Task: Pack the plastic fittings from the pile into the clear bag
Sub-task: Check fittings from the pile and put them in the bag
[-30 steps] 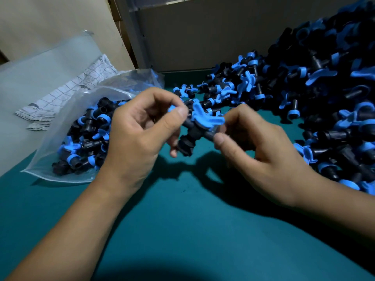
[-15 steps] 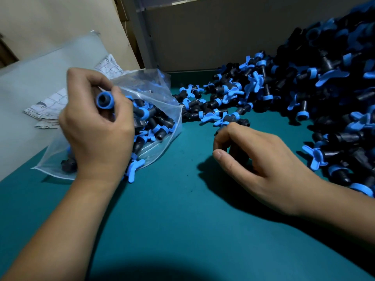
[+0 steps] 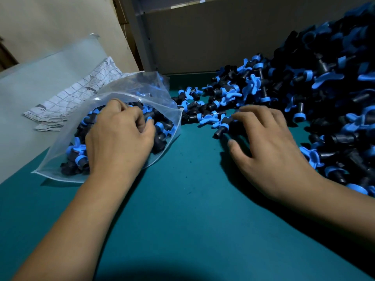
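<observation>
Fittings (image 3: 316, 82), black with blue caps, lie heaped on the green table (image 3: 182, 209), right of the clear bag (image 3: 129, 88). Left hand (image 3: 119, 136) reaches into the bag's mouth, fingers curled among the fittings there; whether it grips one I cannot tell. Right hand (image 3: 269, 147), fingers spread and relaxed, rests on loose fittings at the pile's edge.

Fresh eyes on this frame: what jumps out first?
The huge pile of black-and-blue fittings heaped along the right side, spilling toward the middle of the teal table. Next, the clear bag at left, already partly filled, with the left hand reaching into its mouth. The right hand rests its fingers on loose fittings at the pile's edge.
</observation>
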`<state>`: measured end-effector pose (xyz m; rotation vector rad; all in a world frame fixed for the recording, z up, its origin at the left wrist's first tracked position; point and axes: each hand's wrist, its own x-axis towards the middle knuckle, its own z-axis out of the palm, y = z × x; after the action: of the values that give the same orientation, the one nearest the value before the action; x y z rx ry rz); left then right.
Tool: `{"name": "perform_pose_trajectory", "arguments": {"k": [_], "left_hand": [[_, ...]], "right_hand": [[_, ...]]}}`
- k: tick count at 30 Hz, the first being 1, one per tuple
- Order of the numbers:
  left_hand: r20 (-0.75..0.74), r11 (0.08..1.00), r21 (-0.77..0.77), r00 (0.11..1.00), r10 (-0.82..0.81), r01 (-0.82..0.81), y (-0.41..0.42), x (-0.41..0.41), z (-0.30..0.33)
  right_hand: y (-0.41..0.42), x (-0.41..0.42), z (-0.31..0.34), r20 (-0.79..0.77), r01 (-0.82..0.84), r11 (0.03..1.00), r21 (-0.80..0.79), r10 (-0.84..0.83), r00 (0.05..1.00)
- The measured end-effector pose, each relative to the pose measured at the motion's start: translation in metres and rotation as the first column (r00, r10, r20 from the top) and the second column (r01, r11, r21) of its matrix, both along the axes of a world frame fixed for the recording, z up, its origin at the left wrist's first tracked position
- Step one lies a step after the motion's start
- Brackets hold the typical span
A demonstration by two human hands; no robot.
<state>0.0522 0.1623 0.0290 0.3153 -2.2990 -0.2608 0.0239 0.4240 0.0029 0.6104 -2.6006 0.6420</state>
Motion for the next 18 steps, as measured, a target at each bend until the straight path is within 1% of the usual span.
{"name": "perform_pose_trajectory", "arguments": {"k": [2, 3, 5, 7, 9, 10, 11, 12, 13, 14, 16, 17, 18], "left_hand": [[0.057, 1.0, -0.015, 0.998, 0.015, -0.014, 0.002, 0.0, -0.002], [0.065, 0.999, -0.04, 0.997, 0.032, -0.03, 0.004, 0.001, -0.004], [0.018, 0.996, -0.059, 0.998, 0.068, -0.067, 0.01, 0.002, -0.003], [-0.105, 0.997, -0.02, 0.992, 0.065, -0.068, 0.014, 0.005, 0.003], [-0.26, 1.0, -0.004, 0.965, -0.025, 0.025, 0.018, 0.009, 0.008], [-0.311, 0.994, -0.033, 0.944, -0.114, 0.109, 0.022, 0.011, 0.009], [-0.318, 0.972, -0.071, 0.918, -0.236, 0.225, 0.028, 0.013, 0.007], [-0.273, 0.929, -0.088, 0.888, -0.37, 0.36, 0.037, 0.014, 0.005], [-0.184, 0.87, -0.071, 0.851, -0.492, 0.488, 0.046, 0.015, 0.001], [-0.07, 0.817, -0.028, 0.814, -0.576, 0.576, 0.053, 0.015, -0.004], [0.121, 0.79, 0.045, 0.782, -0.612, 0.611, 0.064, 0.013, -0.012], [0.158, 0.789, 0.079, 0.774, -0.613, 0.609, 0.065, 0.011, -0.015], [0.134, 0.774, 0.129, 0.763, -0.633, 0.619, 0.063, 0.009, -0.017]], "right_hand": [[-0.001, -0.004, -0.001, 0.156, 0.045, 0.994, 0.101, -0.06, 0.986], [-0.001, -0.006, -0.002, 0.202, 0.038, 0.991, 0.13, -0.064, 0.977], [0.0, -0.008, -0.005, 0.203, 0.038, 0.993, 0.115, -0.061, 0.977], [0.001, -0.008, -0.004, 0.124, 0.034, 0.999, 0.006, -0.034, 0.992], [0.001, -0.007, -0.002, 0.07, 0.007, 0.999, -0.053, -0.003, 0.998], [0.0, -0.006, -0.003, 0.065, -0.014, 0.997, -0.081, 0.02, 0.998], [0.0, -0.005, -0.002, 0.062, -0.039, 0.991, -0.127, 0.047, 0.997], [0.0, -0.003, 0.0, 0.053, -0.065, 0.979, -0.191, 0.077, 0.996], [0.0, -0.001, 0.002, 0.038, -0.091, 0.962, -0.258, 0.105, 0.994], [0.0, 0.001, 0.004, 0.024, -0.114, 0.941, -0.319, 0.128, 0.991], [0.0, 0.005, 0.008, 0.005, -0.15, 0.9, -0.41, 0.166, 0.986], [0.0, 0.007, 0.009, -0.005, -0.165, 0.889, -0.427, 0.18, 0.984], [0.0, 0.008, 0.009, -0.014, -0.177, 0.888, -0.424, 0.189, 0.982]]}}
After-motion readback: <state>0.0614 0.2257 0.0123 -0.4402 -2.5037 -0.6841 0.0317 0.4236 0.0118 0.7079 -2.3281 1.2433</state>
